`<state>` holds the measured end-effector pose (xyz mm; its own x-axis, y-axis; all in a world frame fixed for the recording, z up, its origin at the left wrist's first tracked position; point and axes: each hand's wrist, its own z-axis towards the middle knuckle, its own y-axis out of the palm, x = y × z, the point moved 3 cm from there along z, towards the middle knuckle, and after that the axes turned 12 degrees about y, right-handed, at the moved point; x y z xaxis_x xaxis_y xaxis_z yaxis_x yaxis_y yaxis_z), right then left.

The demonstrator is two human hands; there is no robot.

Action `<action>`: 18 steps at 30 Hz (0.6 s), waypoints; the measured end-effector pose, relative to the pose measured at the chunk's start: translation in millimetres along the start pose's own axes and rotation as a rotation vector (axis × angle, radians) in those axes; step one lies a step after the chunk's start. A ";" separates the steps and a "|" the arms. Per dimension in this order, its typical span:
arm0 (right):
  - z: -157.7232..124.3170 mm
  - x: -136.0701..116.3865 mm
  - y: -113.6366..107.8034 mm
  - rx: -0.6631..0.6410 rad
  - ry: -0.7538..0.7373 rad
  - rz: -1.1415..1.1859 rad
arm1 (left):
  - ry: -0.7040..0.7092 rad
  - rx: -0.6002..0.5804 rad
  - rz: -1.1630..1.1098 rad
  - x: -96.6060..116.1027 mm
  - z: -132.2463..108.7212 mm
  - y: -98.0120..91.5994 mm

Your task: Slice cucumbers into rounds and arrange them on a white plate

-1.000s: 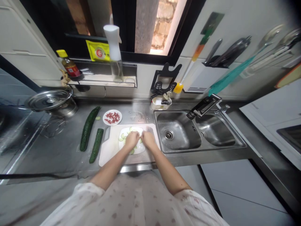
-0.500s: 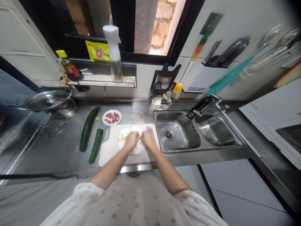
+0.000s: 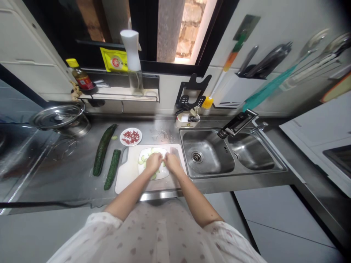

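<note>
A white square plate [image 3: 161, 175] with pale green cucumber slices [image 3: 142, 159] spread on it sits on a white cutting board [image 3: 127, 177]. Over the plate's middle, my left hand [image 3: 154, 162] is closed, fingertips pinched. Close beside it, my right hand [image 3: 172, 162] is closed the same way, their fingertips almost meeting. Whatever the fingers pinch is too small and hidden to make out; a bit of green shows just below them. Left of the board lie a long whole cucumber [image 3: 104, 150] and a shorter cut cucumber [image 3: 112, 170].
A small white plate of chopped red pieces [image 3: 131, 137] stands behind the board, with a cucumber end [image 3: 114, 137] beside it. To the right is a double steel sink [image 3: 208, 149] with a black faucet [image 3: 233, 124]. A lidded pot [image 3: 71, 124] stands back left.
</note>
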<state>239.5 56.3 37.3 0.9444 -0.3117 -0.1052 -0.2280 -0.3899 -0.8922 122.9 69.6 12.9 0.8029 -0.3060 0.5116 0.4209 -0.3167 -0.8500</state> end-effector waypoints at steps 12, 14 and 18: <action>-4.1 7.4 -8.7 0.064 0.002 0.066 | -0.013 0.050 -0.028 -9.7 -4.6 -1.1; -6.8 7.2 -8.0 0.070 -0.004 0.087 | -0.001 0.075 -0.040 -10.6 -6.6 -2.1; -11.8 6.9 -4.2 0.055 -0.022 0.129 | -0.001 0.123 -0.075 -11.8 -10.3 -7.7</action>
<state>244.1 45.6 45.5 0.9133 -0.3365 -0.2295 -0.3348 -0.2993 -0.8935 105.8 66.4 14.8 0.7679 -0.2845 0.5740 0.5281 -0.2261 -0.8185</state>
